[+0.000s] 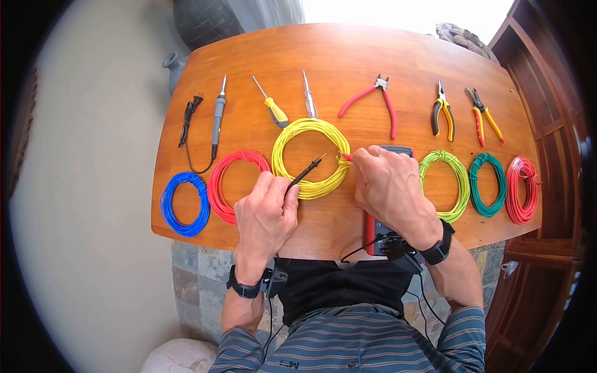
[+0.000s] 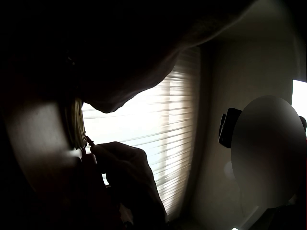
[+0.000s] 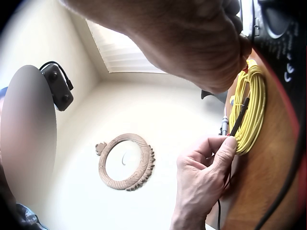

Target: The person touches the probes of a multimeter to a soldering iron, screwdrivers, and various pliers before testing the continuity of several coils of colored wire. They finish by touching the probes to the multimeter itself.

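A: Close work here! The left hand (image 1: pixel 266 208) has thumb and fingers pinched tight on the black test probe (image 1: pixel 305 172), its point out over the open middle of the yellow wire coil (image 1: pixel 317 189).

B: And the right hand (image 1: pixel 395 189)?

A: Closed as well, fingers curled round the red test probe (image 1: pixel 347 157), tip right at the coil's tied side. Metal on bare wire? Can't tell from here.

B: Why hold the black one so far back?

A: Leaves the slim end free to aim, I'd say, and keeps skin off the metal.

B: The coil lies in front of the person, between both hands. Handy for either, presumably!

A: And what looks like a multimeter (image 1: pixel 380 227) lies under the right forearm, near enough, I reckon, for the leads to reach.

B: Along the far side of the table (image 1: pixel 261 50), the soldering iron (image 1: pixel 218 121) and diagonal cutters (image 1: pixel 390 109) lie spread apart, probably so each lifts cleanly.
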`<state>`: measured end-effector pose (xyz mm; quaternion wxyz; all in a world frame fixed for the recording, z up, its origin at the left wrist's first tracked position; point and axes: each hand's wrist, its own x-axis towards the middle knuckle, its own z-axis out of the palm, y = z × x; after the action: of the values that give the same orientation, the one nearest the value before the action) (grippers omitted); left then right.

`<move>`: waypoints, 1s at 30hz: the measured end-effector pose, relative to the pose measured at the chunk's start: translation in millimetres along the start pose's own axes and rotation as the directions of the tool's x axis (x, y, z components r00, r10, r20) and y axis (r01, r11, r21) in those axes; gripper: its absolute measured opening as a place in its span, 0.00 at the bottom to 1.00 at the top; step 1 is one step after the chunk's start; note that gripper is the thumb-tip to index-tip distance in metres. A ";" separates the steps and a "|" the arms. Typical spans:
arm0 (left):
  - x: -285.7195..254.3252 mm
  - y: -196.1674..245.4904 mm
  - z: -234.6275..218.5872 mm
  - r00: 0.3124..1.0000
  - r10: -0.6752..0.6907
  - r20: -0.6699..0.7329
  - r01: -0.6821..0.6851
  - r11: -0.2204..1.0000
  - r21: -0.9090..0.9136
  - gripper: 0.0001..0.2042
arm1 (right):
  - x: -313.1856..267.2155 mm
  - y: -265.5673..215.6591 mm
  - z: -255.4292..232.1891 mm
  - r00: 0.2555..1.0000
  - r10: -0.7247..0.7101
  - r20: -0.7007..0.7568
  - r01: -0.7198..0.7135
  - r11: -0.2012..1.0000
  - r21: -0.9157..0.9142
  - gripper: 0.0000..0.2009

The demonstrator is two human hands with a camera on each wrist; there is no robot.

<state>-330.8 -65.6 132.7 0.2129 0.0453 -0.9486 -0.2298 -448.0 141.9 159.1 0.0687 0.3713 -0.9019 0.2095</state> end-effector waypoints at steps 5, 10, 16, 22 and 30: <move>-0.7 -0.1 0.8 1.000 0.001 -0.009 -0.002 1.000 -0.004 0.06 | -0.4 -0.3 -0.2 0.999 0.008 0.045 -0.007 1.000 -0.013 0.09; -1.2 -1.1 1.7 1.000 0.003 -0.014 -0.003 1.000 -0.005 0.06 | -1.3 -1.1 3.4 0.999 0.011 -0.046 -0.011 1.000 0.007 0.04; -1.5 -0.5 2.3 1.000 0.002 -0.017 -0.002 1.000 -0.001 0.06 | -0.9 -1.9 3.0 0.999 0.002 -0.053 -0.002 1.000 0.007 0.05; -0.3 2.3 0.9 1.000 -0.011 -0.026 0.010 1.000 -0.009 0.05 | -1.1 -0.9 3.5 0.998 -0.006 -0.055 0.006 1.000 0.006 0.05; 0.2 3.8 0.7 1.000 -0.013 -0.025 0.013 1.000 -0.008 0.05 | -1.5 -0.2 2.8 0.999 -0.005 -0.052 0.006 1.000 0.014 0.04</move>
<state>-331.2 -61.9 133.9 0.2233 0.0535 -0.9447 -0.2342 -446.7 141.5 156.2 0.0899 0.3686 -0.8974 0.2250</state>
